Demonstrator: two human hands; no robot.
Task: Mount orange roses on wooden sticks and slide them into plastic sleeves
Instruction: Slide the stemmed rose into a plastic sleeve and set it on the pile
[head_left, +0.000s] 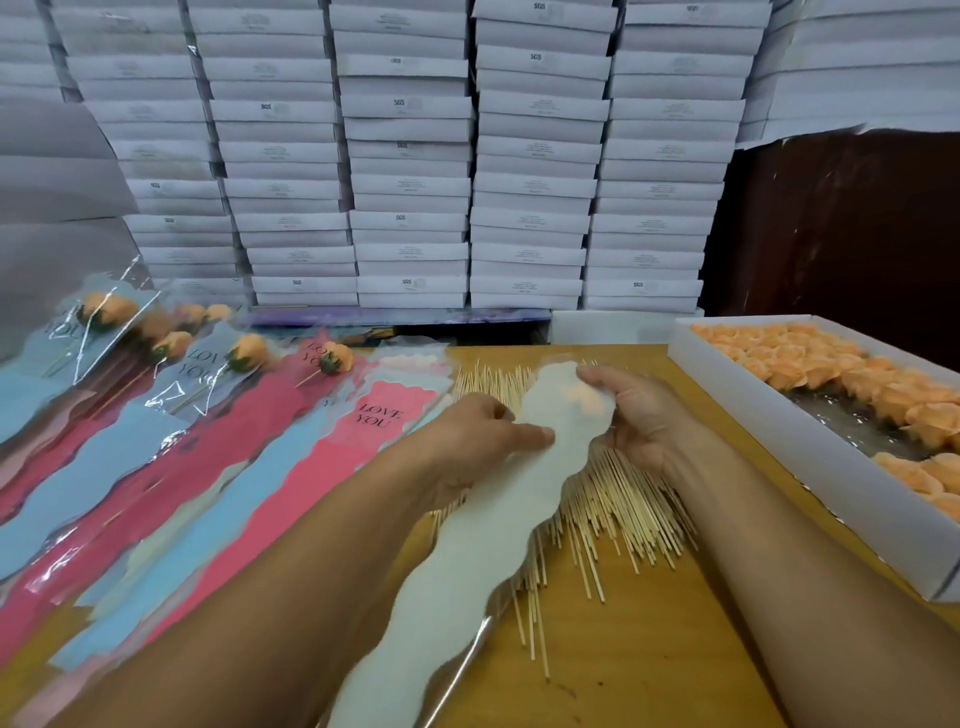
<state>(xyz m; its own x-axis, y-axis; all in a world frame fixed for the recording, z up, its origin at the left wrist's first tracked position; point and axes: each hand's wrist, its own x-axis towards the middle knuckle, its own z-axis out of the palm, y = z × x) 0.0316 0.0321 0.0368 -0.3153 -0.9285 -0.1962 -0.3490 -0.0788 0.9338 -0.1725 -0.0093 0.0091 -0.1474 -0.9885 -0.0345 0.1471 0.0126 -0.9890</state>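
Over the table (649, 649), both hands' fingers (540, 432) pinch the white sleeve (483, 545).

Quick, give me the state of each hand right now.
Left hand: pinching the white sleeve at its left edge.
Right hand: gripping the sleeve's top, where an orange rose shows through.

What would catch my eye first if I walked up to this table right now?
Probably the long white sleeve held in the middle, the left hand pinching its side and the right hand gripping its top, where an orange rose shows faintly through. Beneath lies a spread of wooden sticks. To the right sits a white tray of orange roses; behind rises a wall of stacked white boxes.
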